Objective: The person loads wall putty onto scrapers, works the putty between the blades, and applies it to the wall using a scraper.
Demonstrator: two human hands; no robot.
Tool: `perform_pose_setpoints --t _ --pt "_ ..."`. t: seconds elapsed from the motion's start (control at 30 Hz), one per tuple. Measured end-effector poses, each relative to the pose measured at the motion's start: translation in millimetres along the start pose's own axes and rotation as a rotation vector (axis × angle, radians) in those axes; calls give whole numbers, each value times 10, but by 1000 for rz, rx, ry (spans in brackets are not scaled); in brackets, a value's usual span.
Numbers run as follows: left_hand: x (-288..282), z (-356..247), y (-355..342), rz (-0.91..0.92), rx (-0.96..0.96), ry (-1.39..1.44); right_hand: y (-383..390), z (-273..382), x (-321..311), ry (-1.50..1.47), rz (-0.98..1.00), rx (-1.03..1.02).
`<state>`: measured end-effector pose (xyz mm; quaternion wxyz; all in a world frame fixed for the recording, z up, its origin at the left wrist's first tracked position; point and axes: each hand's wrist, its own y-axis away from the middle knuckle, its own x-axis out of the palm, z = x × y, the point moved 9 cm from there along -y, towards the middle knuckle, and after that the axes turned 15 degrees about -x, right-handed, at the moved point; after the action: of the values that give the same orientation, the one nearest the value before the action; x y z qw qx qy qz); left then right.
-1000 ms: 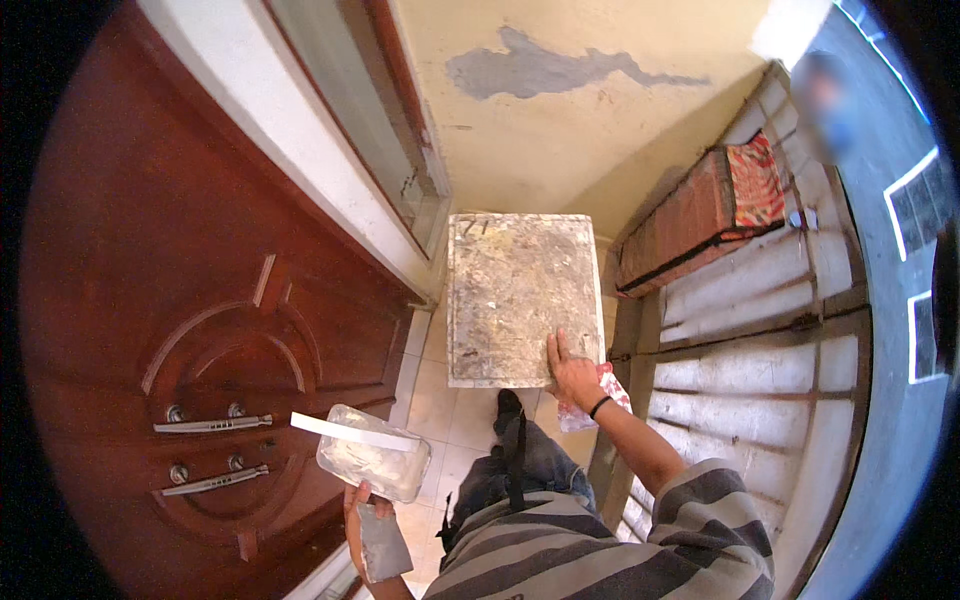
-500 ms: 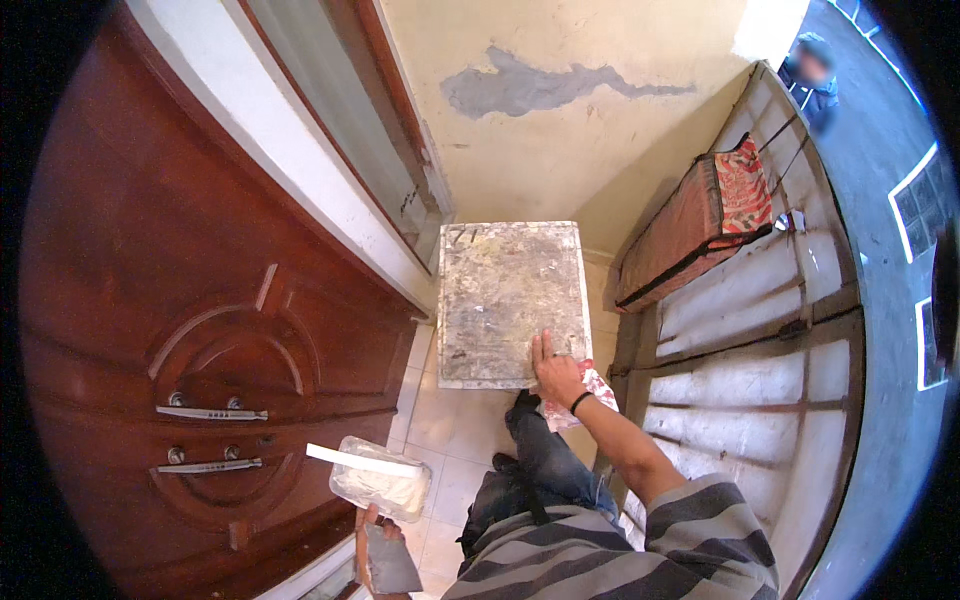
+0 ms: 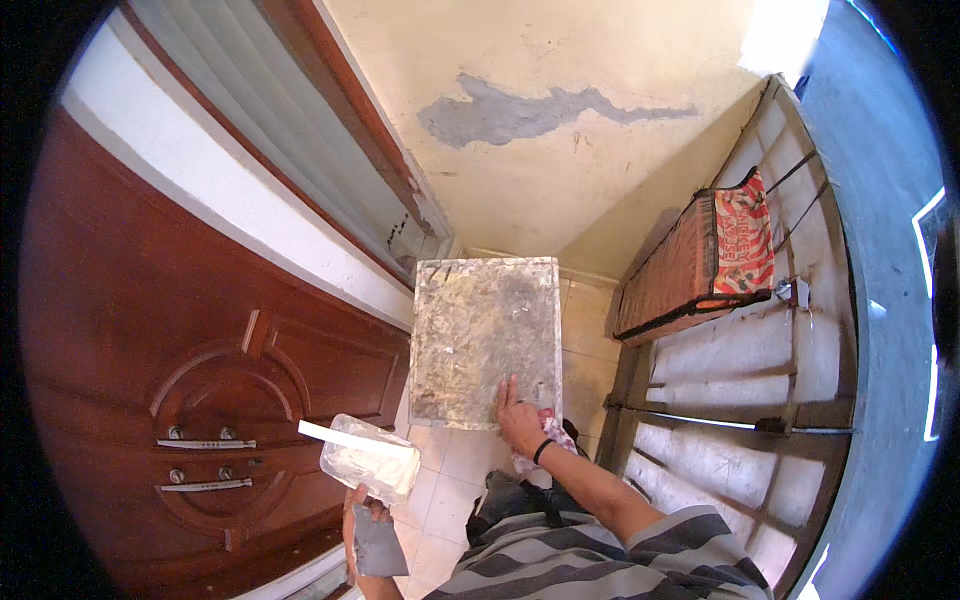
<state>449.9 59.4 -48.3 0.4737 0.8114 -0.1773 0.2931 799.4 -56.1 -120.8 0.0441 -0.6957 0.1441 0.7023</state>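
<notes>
My left hand (image 3: 368, 503) grips the near end of a clear plastic tub (image 3: 345, 455) with cream-white paste inside. A flat white strip (image 3: 345, 436) lies across the tub and sticks out past its left rim. A grey flat scraper blade (image 3: 380, 547) hangs below the same hand. My right hand (image 3: 518, 420) rests at the near edge of a worn, paint-stained square tabletop (image 3: 480, 335), two fingers stretched on its surface. A crumpled red-and-white cloth (image 3: 528, 460) is bunched under that palm and hangs past the edge; how the other fingers hold it is partly hidden.
A brown wooden double-handled door (image 3: 230, 400) is on my left. Ahead, a cream wall (image 3: 560, 190) carries a grey patch (image 3: 520, 115). On the right, an orange bag (image 3: 675, 260) is against a metal gate (image 3: 740, 370). Pale floor tiles (image 3: 455, 500) lie below.
My view has shifted, so the tabletop and my right hand appear lower and further left. The person beyond the gate is out of sight. Both hands keep what they hold.
</notes>
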Motion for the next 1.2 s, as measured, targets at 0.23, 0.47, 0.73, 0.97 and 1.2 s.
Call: perform_pose_setpoints --t 0.23,0.47,0.73,0.97,1.2 --pt "-188 153 566 -251 12 10 -344 653 189 -1 140 -349" --pt "-1353 -319 1339 -130 124 222 -532 1736 -291 121 214 -345" --pt "-1570 -37 1969 -445 373 242 -633 962 -49 -66 271 -363" --pt "-2491 -64 2941 -614 581 340 -919 836 1033 -502 219 -715" --pt "-3135 305 3167 -801 552 404 -779 1616 962 55 417 -666"
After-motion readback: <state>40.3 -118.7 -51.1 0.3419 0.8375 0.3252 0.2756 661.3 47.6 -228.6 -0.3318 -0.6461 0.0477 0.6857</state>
